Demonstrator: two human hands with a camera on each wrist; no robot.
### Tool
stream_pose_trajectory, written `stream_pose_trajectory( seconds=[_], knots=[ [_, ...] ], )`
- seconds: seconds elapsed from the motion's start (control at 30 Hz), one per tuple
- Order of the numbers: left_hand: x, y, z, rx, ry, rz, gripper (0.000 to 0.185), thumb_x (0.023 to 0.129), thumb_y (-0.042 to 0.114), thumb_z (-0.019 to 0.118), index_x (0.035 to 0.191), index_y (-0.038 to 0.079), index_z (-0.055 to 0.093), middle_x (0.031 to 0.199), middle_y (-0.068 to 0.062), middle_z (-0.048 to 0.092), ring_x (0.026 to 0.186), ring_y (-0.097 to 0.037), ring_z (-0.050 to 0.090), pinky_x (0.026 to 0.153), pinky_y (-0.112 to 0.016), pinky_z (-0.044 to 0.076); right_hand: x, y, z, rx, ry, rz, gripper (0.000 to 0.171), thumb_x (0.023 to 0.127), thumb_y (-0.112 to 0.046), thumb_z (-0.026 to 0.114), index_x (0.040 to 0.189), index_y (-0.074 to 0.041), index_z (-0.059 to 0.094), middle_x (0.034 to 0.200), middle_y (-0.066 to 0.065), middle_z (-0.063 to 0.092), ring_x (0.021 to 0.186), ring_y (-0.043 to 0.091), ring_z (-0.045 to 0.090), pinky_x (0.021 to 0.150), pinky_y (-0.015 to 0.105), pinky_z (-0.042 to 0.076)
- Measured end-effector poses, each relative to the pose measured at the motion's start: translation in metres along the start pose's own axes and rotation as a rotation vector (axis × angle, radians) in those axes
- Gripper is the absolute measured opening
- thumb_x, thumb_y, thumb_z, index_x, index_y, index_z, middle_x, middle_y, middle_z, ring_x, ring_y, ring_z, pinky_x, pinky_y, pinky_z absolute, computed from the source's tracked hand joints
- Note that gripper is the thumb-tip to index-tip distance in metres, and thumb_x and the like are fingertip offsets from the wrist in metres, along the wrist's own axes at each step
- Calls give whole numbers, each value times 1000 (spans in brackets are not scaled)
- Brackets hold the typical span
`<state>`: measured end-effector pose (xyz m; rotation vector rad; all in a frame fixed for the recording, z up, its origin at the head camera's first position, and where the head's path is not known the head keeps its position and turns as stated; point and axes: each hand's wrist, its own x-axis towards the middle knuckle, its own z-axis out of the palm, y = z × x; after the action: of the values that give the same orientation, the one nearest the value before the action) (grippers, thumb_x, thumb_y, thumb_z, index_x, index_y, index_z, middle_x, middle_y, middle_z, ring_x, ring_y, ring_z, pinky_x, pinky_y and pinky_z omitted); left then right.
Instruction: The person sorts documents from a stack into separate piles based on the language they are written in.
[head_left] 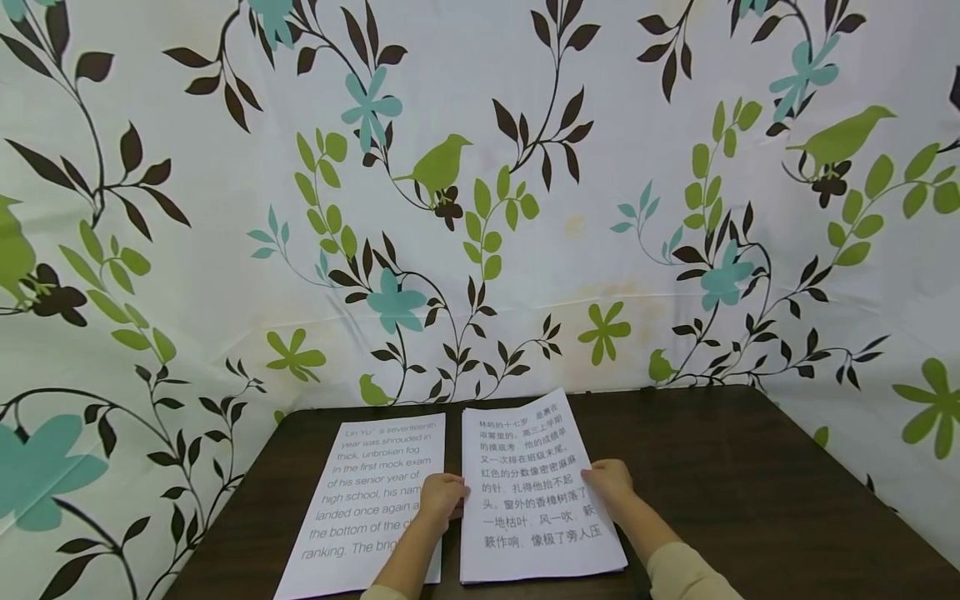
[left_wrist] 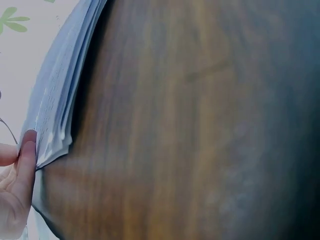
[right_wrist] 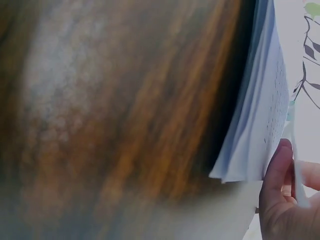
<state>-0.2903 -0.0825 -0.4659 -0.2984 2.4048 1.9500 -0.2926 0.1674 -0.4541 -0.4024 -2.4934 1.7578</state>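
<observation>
Head view showed a dark wooden table set against a leaf-and-bird patterned cloth backdrop, with two paper stacks lying side by side near its front edge. The left hand pinched the left edge of the Chinese-text stack, and the right hand gripped its right edge at about three o'clock, fingers curled over the margin. That stack sat at the table's middle, its long axis running from six toward twelve o'clock and leaning slightly to eleven, the top of the print pointing away from the person. Just beside it, at nine o'clock, lay the English-text stack, partly under the left forearm. In the left wrist view the thumb pressed against the fanned edges of many sheets; in the right wrist view the fingers held a lifted corner of the pages clear of the wood. Judged from this, the stack was light but floppy, its loose sheets smooth and apt to slide or fan apart, so it would best be taken by both long edges at mid-height, squeezed evenly, rather than by a single corner.
</observation>
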Motion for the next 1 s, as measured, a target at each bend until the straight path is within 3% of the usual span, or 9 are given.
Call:
stream_pose_trajectory(
  seconds=[0.3, 0.5, 0.77, 1.0],
  knots=[
    [-2, 5, 3, 41, 53, 4, 22, 73, -4, 54, 94, -11, 57, 76, -11, 56, 61, -18, 56, 53, -30, 48, 5, 1, -3, -20, 6, 10, 16, 80, -2, 50, 76, 12, 57, 58, 9, 54, 49, 17, 53, 46, 29, 45],
    [-1, 14, 5, 52, 76, 9, 22, 74, -2, 56, 94, -10, 58, 76, -12, 55, 63, -19, 55, 53, -29, 48, 6, -8, -10, 15, 4, 38, 17, 81, -1, 48, 84, 13, 57, 62, 10, 56, 52, 18, 54, 47, 29, 45],
    [1, 32, 13, -22, 68, 48, 19, 75, -4, 54, 93, -11, 57, 76, -13, 55, 60, -19, 56, 54, -29, 48, 9, -24, -29, 78, -1, 75, 18, 83, -1, 48, 94, 12, 55, 70, 12, 58, 57, 17, 56, 49, 27, 45],
    [-2, 50, 25, -5, 57, 35, 18, 76, -2, 55, 92, -8, 58, 76, -11, 55, 61, -18, 55, 54, -27, 48, 12, -30, -50, 67, -29, 51, 22, 83, -1, 48, 100, 13, 52, 76, 14, 58, 60, 19, 56, 52, 30, 47]
  ],
)
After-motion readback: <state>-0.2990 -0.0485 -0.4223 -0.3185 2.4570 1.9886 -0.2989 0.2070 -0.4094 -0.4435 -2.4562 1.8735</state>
